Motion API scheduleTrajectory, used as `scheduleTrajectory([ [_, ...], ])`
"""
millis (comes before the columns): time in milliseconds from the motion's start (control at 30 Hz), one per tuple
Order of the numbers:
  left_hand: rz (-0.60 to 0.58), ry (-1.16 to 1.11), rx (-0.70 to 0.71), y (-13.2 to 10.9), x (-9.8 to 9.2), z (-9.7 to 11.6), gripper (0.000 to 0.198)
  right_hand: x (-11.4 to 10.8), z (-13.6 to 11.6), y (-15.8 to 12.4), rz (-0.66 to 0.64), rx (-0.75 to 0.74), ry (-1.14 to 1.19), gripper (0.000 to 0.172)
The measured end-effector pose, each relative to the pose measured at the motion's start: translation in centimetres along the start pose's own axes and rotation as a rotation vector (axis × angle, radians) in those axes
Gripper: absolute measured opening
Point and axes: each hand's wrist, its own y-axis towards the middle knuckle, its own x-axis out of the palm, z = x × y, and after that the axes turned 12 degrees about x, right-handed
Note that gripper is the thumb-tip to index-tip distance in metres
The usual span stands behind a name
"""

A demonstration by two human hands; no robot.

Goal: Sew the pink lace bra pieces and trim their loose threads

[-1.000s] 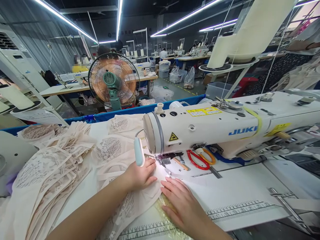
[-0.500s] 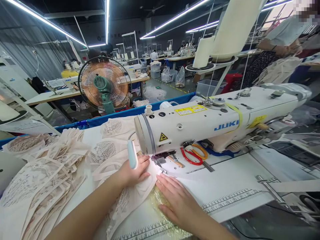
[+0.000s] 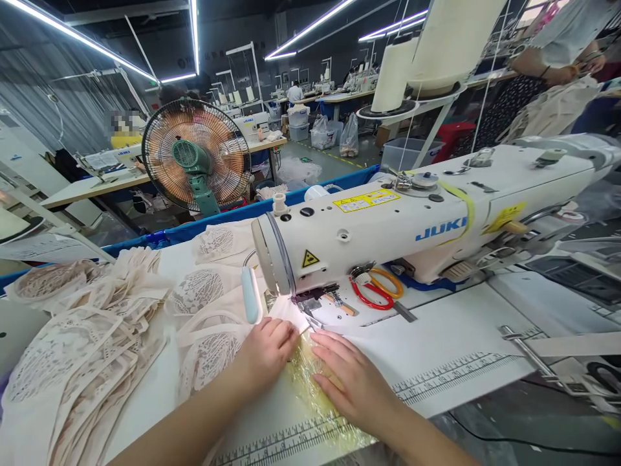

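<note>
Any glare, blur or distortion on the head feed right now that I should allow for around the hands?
Head view: ceiling strip lights burn out white; pale fabric ahead of the left hand looks washed out; crinkled yellowish film glints beside the right hand; both hands read fairly clearly; the wide lens stretches the picture's edges.

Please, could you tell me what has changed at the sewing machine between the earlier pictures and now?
The left hand has drawn back from the sewing machine toward the person, its fingers now curled at the pale fabric instead of stretched over it. More of the yellow plastic wrap shows between the hands. The right hand stays beside this wrap; the red-handled scissors remain by the machine.
</note>
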Motion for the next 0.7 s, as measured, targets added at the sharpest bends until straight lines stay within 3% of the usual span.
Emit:
scheduleTrajectory([
  [267, 0.054, 0.008, 0.119, 0.4, -0.2, -1.5, 0.022, -0.1, -0.2, 0.1, -0.007, 0.042, 0.031, 0.024],
  [700, 0.018, 0.039, 0.144, 0.3, 0.4, -3.7, 0.024, -0.4, -0.1, 0.1, -0.033, 0.066, 0.043, 0.022],
])
